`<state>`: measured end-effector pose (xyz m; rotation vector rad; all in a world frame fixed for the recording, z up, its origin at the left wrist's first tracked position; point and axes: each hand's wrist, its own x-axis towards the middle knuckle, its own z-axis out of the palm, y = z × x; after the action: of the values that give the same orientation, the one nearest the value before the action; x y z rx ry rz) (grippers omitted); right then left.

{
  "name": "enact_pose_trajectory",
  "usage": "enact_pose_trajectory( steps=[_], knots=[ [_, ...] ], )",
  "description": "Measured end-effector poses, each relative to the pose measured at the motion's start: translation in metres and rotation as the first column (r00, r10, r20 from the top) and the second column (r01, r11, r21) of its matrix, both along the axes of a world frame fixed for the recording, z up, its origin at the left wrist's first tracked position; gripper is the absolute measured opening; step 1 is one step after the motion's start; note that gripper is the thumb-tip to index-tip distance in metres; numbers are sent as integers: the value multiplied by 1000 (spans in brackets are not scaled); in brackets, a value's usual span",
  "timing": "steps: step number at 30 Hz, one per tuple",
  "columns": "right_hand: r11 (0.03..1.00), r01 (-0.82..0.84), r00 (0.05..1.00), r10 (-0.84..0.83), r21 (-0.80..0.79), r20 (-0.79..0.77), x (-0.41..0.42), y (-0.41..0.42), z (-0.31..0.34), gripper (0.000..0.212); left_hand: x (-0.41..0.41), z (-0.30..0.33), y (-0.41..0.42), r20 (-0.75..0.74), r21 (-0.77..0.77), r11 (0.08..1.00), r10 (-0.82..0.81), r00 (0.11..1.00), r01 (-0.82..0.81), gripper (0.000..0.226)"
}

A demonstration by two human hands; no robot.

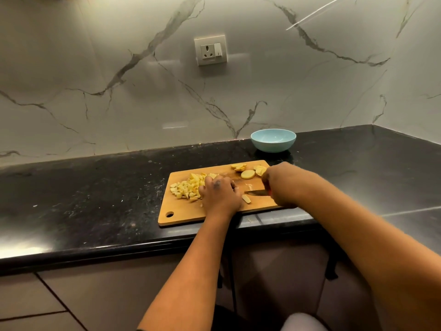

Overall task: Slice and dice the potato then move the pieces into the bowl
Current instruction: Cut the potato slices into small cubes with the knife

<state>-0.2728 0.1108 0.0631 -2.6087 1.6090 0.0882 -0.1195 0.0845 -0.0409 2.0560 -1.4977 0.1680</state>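
Both hands are working over the wooden cutting board, which is lying on the black table near its front edge. I am resting my left hand palm down on the board, fingers curled over something beneath them; whether they are pinching a potato piece I cannot tell, since the hand is hiding whatever is under it. I am gripping the knife in my right hand, fingers wrapped round its handle, of which only a sliver of red is showing. The dark blade is pointing left toward my left hand and lying low, close to the board.

Just left of my left hand, a heap of diced potato is sitting on the board, touching my knuckles on that side. A single cut strip is lying on the board just in front of the blade tip. Several round potato slices are sitting at the far right part of the board, some overlapping, partly behind my right wrist.

Beyond the board, the light blue bowl is standing upright on the table, close to the marble wall. A white socket is sitting on that wall above.
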Motion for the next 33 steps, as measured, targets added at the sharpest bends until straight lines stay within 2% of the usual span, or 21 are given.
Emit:
enact_pose_trajectory(
  steps=[2,5,9,13,18,20,22,24,26,28,31,33],
  knots=[
    [1000,-8,1000,8,12,-1,-13,-2,5,31,1,0,1,12,-17,1000,25,1000,-25,22],
    [999,-2,993,-4,51,115,-27,-11,8,24,2,-2,4,13,-76,996,41,999,-40,25],
    [999,36,984,-40,24,174,-27,-22,0,26,2,2,4,38,-84,996,-37,999,40,31],
    [999,38,980,-44,39,192,-22,-26,-6,27,3,15,-3,90,102,978,-189,978,180,26],
    [998,62,973,-63,8,223,-25,-31,-9,28,3,28,-11,107,276,939,-240,965,203,22],
    [998,69,971,-70,12,230,-26,-31,-9,27,6,30,-9,158,288,945,-210,965,158,21],
    [997,73,970,-74,15,233,-25,-31,-9,27,11,31,-5,211,233,970,-122,970,71,19],
    [997,72,971,-74,15,226,-25,-31,-9,27,17,31,-2,174,152,988,-62,983,35,17],
    [998,70,972,-70,11,224,-24,-30,-9,26,24,33,1,104,131,987,-102,989,88,23],
    [998,69,971,-69,6,229,-24,-29,-9,25,26,37,4,47,180,958,-234,971,222,27],
    [997,74,970,-72,-2,230,-23,-27,-8,25,24,36,8,-60,300,842,-453,890,449,28],
    [997,76,971,-73,-5,230,-22,-26,-7,25,20,30,7,-65,343,798,-506,860,495,24]
  ],
)
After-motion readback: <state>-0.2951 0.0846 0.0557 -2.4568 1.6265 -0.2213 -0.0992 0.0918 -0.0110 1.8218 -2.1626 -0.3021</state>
